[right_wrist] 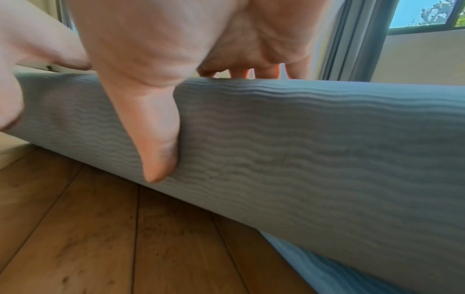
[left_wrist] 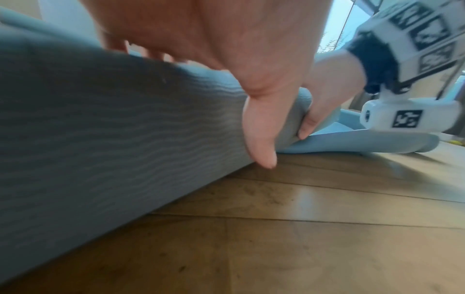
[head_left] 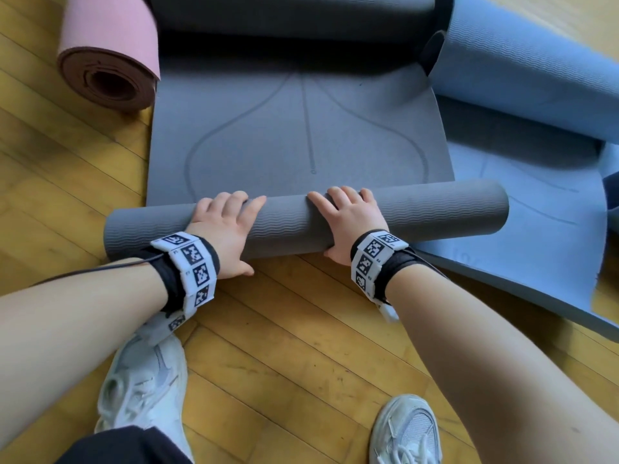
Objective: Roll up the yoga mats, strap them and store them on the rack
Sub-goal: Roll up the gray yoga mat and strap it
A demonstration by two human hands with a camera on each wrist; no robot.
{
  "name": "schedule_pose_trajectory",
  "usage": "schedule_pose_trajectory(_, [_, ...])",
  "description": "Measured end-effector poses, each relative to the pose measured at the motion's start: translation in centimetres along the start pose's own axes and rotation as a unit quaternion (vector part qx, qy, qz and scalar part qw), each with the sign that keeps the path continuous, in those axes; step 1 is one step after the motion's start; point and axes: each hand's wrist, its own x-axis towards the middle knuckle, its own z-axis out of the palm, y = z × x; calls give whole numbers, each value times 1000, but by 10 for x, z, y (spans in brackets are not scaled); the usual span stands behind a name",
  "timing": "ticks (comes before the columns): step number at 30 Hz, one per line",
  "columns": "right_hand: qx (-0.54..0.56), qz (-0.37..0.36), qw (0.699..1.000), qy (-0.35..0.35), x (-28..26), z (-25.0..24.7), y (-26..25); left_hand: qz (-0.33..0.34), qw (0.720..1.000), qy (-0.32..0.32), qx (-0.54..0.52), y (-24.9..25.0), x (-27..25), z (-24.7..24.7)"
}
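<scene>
A grey yoga mat lies on the wooden floor, its near end wound into a roll (head_left: 435, 212) and the flat part (head_left: 301, 135) stretching away from me. My left hand (head_left: 224, 226) grips the roll left of its middle, fingers over the top and thumb on the near side. My right hand (head_left: 348, 222) grips it the same way just right of the middle. Up close, the left hand (left_wrist: 214, 49) and right hand (right_wrist: 156, 89) each press a thumb into the ribbed roll (left_wrist: 113, 129) (right_wrist: 302, 149).
A rolled pink mat (head_left: 107, 55) lies at the far left. A blue mat (head_left: 536, 78), partly rolled, lies on the right, and its flat end (head_left: 536, 236) runs under the grey roll's right tip. A dark grey roll (head_left: 291, 15) sits at the far end. My shoes (head_left: 144, 380) (head_left: 405, 433) stand close behind.
</scene>
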Motion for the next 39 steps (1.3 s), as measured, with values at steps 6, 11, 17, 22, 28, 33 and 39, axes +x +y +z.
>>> schedule_pose_trajectory(6, [15, 2, 1000, 2, 0, 5, -2, -18, 1000, 6, 6, 13, 8, 2])
schedule_pose_trajectory(11, [42, 16, 999, -11, -4, 9, 1, -15, 1000, 1, -9, 10, 16, 1])
schedule_pose_trajectory(17, [28, 69, 997, -37, -5, 11, 4, 9, 998, 2, -60, 0, 26, -11])
schedule_pose_trajectory(22, [33, 46, 998, 2, -1, 4, 14, 29, 999, -11, -42, -4, 30, -29])
schedule_pose_trajectory(28, [45, 37, 998, 26, -23, -1, 22, 60, 998, 33, 6, -2, 21, -44])
schedule_pose_trajectory(33, [53, 23, 998, 13, -24, 3, 14, 60, 998, -8, -20, -3, 18, -29])
schedule_pose_trajectory(39, [78, 17, 997, -15, 2, 0, 15, 29, 994, -53, -92, -8, 33, -21])
